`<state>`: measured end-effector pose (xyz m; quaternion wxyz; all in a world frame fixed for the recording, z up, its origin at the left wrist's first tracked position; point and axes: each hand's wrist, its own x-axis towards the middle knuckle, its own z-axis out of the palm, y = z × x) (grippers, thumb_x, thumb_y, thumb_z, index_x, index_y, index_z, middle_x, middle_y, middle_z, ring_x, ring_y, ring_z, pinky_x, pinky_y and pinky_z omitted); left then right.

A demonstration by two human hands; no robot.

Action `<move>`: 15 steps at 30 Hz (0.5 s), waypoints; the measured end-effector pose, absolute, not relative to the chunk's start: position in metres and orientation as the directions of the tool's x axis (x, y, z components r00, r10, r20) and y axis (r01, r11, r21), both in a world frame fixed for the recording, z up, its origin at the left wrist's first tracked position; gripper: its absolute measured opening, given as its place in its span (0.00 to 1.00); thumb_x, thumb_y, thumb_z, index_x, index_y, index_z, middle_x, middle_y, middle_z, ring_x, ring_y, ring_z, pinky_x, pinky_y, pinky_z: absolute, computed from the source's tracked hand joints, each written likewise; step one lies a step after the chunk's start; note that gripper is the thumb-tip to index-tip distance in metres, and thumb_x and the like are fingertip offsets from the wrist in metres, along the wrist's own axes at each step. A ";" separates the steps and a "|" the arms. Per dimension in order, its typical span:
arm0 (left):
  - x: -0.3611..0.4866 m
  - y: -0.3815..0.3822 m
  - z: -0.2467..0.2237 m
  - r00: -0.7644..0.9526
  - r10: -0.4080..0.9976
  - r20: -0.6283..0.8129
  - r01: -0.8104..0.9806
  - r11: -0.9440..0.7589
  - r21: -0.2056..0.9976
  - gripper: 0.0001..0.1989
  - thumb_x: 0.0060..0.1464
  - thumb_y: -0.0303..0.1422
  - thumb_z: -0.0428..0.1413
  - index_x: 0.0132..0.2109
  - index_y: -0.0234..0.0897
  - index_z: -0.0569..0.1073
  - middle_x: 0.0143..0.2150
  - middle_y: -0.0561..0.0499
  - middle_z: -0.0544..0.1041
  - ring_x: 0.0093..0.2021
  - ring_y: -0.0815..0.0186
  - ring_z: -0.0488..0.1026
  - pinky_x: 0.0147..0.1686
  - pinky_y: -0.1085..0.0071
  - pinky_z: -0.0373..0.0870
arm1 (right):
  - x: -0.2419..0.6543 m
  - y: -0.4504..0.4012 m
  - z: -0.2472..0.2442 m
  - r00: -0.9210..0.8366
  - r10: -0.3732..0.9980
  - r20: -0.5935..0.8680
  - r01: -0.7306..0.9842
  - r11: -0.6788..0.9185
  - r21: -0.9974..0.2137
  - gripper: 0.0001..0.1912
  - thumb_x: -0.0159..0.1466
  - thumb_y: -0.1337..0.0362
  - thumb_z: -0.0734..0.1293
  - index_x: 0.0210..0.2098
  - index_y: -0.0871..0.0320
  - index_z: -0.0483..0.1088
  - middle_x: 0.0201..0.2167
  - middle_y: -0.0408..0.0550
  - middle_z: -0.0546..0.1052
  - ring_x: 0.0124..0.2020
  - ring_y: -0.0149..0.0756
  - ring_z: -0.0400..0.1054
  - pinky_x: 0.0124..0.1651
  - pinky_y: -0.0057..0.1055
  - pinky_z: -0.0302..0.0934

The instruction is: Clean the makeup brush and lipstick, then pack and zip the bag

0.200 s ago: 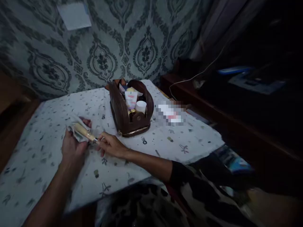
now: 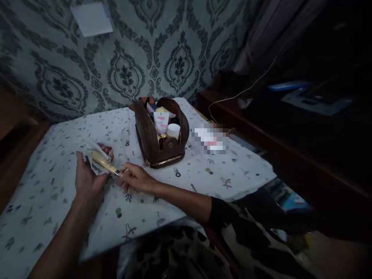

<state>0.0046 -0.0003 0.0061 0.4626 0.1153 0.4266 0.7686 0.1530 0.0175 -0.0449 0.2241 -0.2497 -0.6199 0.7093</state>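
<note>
My left hand (image 2: pixel 88 180) is cupped around a thin white wipe or tissue (image 2: pixel 94 146), its fingertips showing beyond the far edge. A slim beige tube-like item (image 2: pixel 103 161) lies across this white sheet, tilted down toward the right. Its narrow end has a silver and dark band. Closed on that end, my right hand (image 2: pixel 136 178) pinches it between thumb and fingers. Just beyond my right hand stands an unzipped brown toiletry bag (image 2: pixel 152 157). Inside it are a white tube (image 2: pixel 161 123), a white-capped jar (image 2: pixel 173 131) and other small items.
A white cloth with small plant prints (image 2: pixel 162 209) covers the table. Right of the bag lies a blurred-out white and pink item (image 2: pixel 210 140). A patterned wall (image 2: pixel 128 73) stands behind, and a pale cable (image 2: pixel 241 93) runs along the dark right side.
The fingers of my left hand have loosened a little around the white sheet, and the beige item has shifted slightly. My right hand keeps nearly the same place.
</note>
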 end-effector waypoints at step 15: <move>-0.008 0.002 0.010 -0.577 0.779 -0.245 -0.657 -0.265 0.706 0.27 0.70 0.47 0.40 0.26 0.37 0.60 0.16 0.60 0.55 0.15 0.75 0.53 0.15 0.79 0.53 | 0.149 0.016 -0.051 -0.836 0.548 -0.035 -0.031 -0.111 -0.993 0.09 0.68 0.65 0.67 0.35 0.55 0.60 0.25 0.34 0.74 0.18 0.23 0.67 0.22 0.19 0.54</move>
